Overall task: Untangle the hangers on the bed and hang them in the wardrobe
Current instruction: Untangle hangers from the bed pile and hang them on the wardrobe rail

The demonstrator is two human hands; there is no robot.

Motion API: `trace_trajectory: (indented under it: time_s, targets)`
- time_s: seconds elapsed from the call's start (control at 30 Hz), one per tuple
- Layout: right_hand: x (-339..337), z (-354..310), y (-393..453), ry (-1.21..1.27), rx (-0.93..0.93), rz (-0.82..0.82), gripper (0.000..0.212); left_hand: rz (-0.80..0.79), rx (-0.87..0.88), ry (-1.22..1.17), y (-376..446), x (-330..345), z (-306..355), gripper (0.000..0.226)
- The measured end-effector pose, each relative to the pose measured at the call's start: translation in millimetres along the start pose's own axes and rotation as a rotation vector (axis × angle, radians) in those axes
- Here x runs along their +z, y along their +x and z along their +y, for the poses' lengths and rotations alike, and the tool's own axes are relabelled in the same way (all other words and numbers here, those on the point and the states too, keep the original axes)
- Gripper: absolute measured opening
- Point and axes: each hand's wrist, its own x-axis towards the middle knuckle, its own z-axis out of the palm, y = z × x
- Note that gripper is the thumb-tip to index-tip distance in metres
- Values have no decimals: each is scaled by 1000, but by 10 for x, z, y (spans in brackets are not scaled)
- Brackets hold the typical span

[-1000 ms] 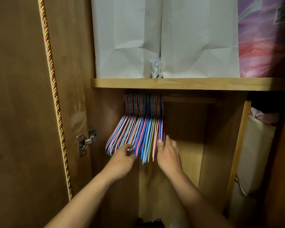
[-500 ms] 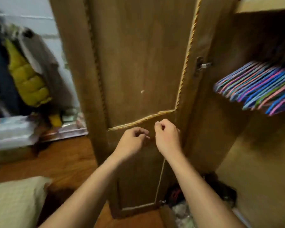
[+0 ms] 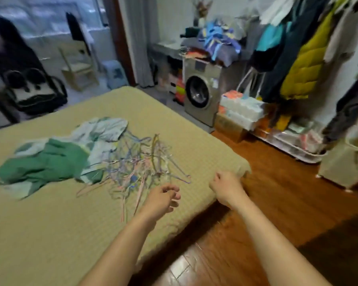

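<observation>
From the head camera, a tangled heap of thin wire hangers in pink, blue, lilac and yellow (image 3: 140, 166) lies on the bed with the olive-tan quilted cover (image 3: 50, 234), toward the bed's right edge and not far from its near-right corner. Just left of the heap, touching it, lies a crumpled bundle of dark green and pale patterned cloth (image 3: 56, 155).

The left hand (image 3: 160, 200) hovers over the bed at the near side of the heap, its fingers loosely curled; the picture is blurred there, so it seems to hold nothing, though a pink hanger arm runs close under the fingertips. The right hand (image 3: 225, 187) hangs over the bed's right edge near the corner, fingers curled inward and holding nothing.

Beyond the bed's far-right corner stands a silver front-loading washing machine (image 3: 202, 93) with a pile of folded clothes on top. To its right, a yellow padded jacket (image 3: 304, 67) hangs among dark garments above clear plastic boxes. Reddish-brown wooden floor (image 3: 277, 203) runs along the bed's right edge.
</observation>
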Motion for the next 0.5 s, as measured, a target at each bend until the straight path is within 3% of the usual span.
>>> trace_trajectory:
  time_s: [0.23,0.33,0.5]
  targets:
    - [1808,-1182,487,7,-200,-218,38,258,-194,-106,239,-1969,-845,22]
    - [2331,-1342,680,4,-154,-309,36,320,-245,-131,457,-2390,-1013,22]
    - [2799,-1279,1183,37,-7,-356,32,288,-344,-157,820,-2584,-1241,22]
